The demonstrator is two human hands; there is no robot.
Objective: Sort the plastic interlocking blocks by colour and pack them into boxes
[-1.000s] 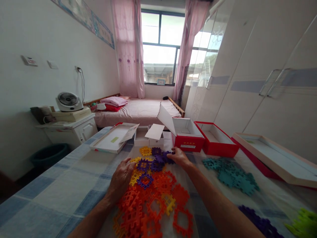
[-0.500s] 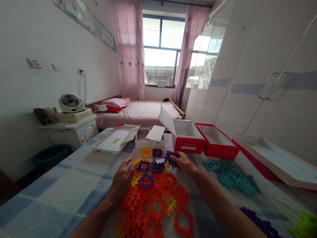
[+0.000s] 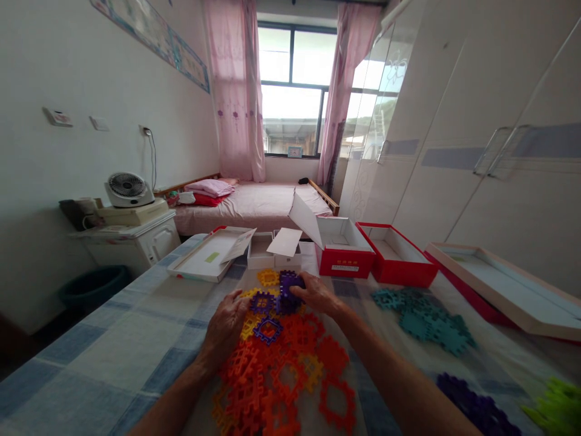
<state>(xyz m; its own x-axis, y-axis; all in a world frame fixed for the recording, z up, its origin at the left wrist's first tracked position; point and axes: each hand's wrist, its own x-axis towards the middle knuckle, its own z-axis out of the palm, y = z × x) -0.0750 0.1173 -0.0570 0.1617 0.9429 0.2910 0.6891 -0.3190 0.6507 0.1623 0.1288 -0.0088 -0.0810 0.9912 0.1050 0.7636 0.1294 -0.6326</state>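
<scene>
Right hand [image 3: 320, 295] pinching purple piece [image 3: 287, 286], left hand [image 3: 224, 327] at yellow pieces [image 3: 269, 277], grip unclear, orange pile [image 3: 285, 378] nearer, white card [image 3: 284, 241] partly covering small box [image 3: 290, 260] beyond.

Legible text: none | red box [image 3: 327, 261]: gold characters [image 3: 347, 259], white label [image 3: 345, 267], too small to read

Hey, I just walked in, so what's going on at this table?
A person's right hand grips a purple toothed piece among other loose ones. The left hand rests by the yellow pieces. Orange pieces lie heaped nearer the person, teal pieces lie apart to the right, and open boxes stand farther back.
</scene>
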